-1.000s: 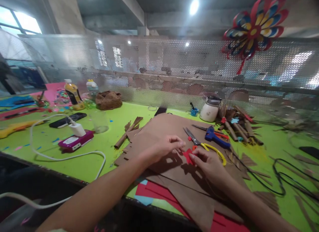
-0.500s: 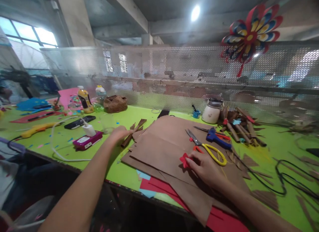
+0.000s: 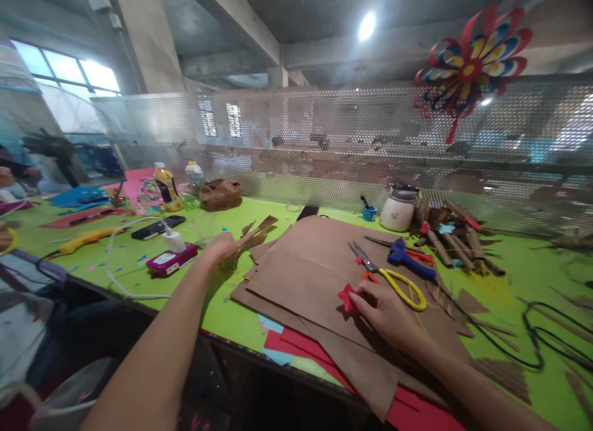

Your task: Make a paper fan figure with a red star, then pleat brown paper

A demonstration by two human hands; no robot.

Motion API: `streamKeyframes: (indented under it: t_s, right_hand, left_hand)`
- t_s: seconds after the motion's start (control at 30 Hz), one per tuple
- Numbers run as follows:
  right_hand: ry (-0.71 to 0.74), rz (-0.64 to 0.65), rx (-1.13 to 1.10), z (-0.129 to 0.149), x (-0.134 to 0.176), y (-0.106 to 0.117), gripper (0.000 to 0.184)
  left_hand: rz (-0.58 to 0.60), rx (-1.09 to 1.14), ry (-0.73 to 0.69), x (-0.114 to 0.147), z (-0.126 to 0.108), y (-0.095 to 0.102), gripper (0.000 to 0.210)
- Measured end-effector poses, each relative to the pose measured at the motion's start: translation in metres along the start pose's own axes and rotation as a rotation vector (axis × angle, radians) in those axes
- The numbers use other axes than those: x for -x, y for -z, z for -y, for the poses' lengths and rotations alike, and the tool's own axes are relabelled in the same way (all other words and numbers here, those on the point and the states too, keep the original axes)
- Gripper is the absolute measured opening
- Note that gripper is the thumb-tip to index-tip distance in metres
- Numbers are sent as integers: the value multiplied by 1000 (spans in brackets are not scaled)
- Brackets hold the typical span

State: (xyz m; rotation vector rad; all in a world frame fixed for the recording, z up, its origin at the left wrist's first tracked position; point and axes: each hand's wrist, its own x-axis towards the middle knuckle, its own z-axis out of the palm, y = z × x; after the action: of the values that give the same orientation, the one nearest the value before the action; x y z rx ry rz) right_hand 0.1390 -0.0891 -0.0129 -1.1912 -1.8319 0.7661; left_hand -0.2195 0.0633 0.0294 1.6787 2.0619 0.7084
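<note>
Between the fingertips of my right hand is a small red paper flower, held just over a stack of brown paper. My left hand is closed around a rolled brown paper bundle with frayed ends and thin yellow strands, left of the stack. The fingers of that hand are mostly hidden behind its back. Yellow-handled scissors lie on the brown paper beside my right hand. A blue glue gun rests just behind them.
At the back right, similar brown paper rolls lie near a white jar. A purple power adapter, a phone and a yellow glue gun are on the left. A black cable crosses the right side. A perforated screen borders the back.
The brown paper bundle has been lifted off the table in my left hand. My right hand still holds the red flower in nearly the same place. The view has shifted slightly left.
</note>
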Motion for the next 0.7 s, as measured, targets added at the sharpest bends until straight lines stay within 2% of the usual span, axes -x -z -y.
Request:
streamKeyframes:
  t_s: [0.1, 0.23, 0.3, 0.4, 0.47, 0.53, 0.63, 0.7]
  right_hand:
    - [-10, 25, -15, -5, 1, -2, 26]
    - [-19, 37, -20, -10, 0, -3, 28]
    - [-13, 29, 1, -11, 0, -3, 30]
    - [-8, 9, 48, -8, 0, -1, 31]
    - [3, 2, 53, -7, 0, -1, 30]
    - [12, -12, 30, -6, 0, -1, 29]
    - [-9, -77, 26, -8, -2, -2, 31]
    - [-3, -133, 48, -12, -4, -2, 31]
  left_hand:
    - [-68, -53, 56, -2, -1, 21, 29]
    - [-214, 57, 40, 1, -18, 43, 25]
    - [-252, 157, -17, 6, -35, 44, 20]
    - [-270, 356, -154, 20, -68, 33, 21]
    - [-146, 761, -352, 35, -92, 17, 22]
    - [61, 993, -420, 52, -114, -3, 17]
    - [354, 1152, -389, 74, -138, -38, 12]
    - [486, 1186, -340, 84, -147, -63, 11]
